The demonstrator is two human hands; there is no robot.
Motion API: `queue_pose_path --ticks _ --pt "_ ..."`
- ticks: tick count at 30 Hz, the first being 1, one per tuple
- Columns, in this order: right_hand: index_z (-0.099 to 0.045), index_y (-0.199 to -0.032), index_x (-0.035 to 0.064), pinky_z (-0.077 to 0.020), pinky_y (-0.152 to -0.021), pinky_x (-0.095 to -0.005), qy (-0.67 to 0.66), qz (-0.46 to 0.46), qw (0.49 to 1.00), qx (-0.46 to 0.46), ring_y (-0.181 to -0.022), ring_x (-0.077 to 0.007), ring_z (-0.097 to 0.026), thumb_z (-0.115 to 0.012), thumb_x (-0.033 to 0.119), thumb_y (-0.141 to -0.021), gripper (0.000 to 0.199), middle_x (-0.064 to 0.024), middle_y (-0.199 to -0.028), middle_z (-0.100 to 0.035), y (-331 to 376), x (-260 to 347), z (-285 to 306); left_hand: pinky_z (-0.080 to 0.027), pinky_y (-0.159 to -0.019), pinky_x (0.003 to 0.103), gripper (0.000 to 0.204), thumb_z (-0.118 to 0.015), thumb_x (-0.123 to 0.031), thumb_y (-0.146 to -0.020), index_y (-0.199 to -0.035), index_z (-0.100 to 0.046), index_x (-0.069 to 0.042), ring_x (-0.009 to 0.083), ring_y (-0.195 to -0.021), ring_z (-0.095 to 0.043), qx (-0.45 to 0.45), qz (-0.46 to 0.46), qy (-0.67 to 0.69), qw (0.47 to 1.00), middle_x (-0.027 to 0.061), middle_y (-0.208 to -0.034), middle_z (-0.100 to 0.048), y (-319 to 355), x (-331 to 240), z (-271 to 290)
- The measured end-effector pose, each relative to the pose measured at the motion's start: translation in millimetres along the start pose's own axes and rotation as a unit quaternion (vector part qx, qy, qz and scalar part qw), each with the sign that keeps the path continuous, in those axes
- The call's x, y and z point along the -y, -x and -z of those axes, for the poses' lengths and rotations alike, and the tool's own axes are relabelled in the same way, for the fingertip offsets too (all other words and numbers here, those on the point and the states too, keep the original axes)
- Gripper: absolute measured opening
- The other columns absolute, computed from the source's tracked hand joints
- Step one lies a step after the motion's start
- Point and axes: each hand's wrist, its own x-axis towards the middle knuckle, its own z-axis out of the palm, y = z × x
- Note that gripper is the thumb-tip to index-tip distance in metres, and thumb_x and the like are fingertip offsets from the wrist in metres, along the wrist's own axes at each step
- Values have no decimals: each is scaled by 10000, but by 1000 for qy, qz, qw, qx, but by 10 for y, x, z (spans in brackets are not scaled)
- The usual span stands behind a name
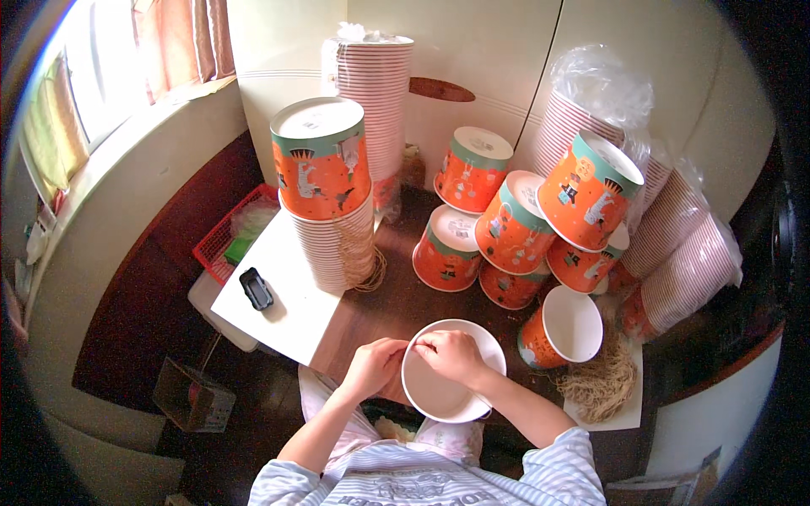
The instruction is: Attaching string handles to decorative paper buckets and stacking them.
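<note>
Pinching a bucket (445, 396), left hand (376, 368) at rim, right hand (453, 356) across mouth, basket (218, 253) holding clear plastic (255, 217)

Bucket (451, 395) at near edge of table (380, 308), upturned buckets (512, 226) behind it, rightward. Left: nested stack (327, 246) on board (283, 316), case (256, 289) left of it. Near right corner: twine heap (601, 384), wrapped stacks (688, 268) behind along right edge

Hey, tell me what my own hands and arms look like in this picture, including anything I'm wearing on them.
Your left hand and right hand are ungloved. The left forearm and right forearm are bare, with no watch or bracelet visible. The left sleeve and right sleeve are loose, pale blue and white, with stripes. Rings are too small to tell.
</note>
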Motion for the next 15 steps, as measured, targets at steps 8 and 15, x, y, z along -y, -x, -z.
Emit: queue_pose_path --ticks 8,15 --pt "-651 -787 130 -471 -593 -395 -20 6 1000 11 -647 -280 -598 -569 285 -759 177 -105 -708 -615 -1 -18 -22 -488 -622 358 116 -536 -61 -762 -872 -564 -34 314 -721 -587 -2 -68 -103 992 138 -815 -590 -12 -31 33" --pt "-639 -816 120 -473 -601 -389 -24 14 998 49 -666 -271 -604 -589 271 -738 177 -102 -732 -621 -5 -21 -10 -490 -617 337 121 -549 -67 -752 -864 -557 -21 291 -704 -599 -15 -26 -58 998 146 -801 -588 37 21 30"
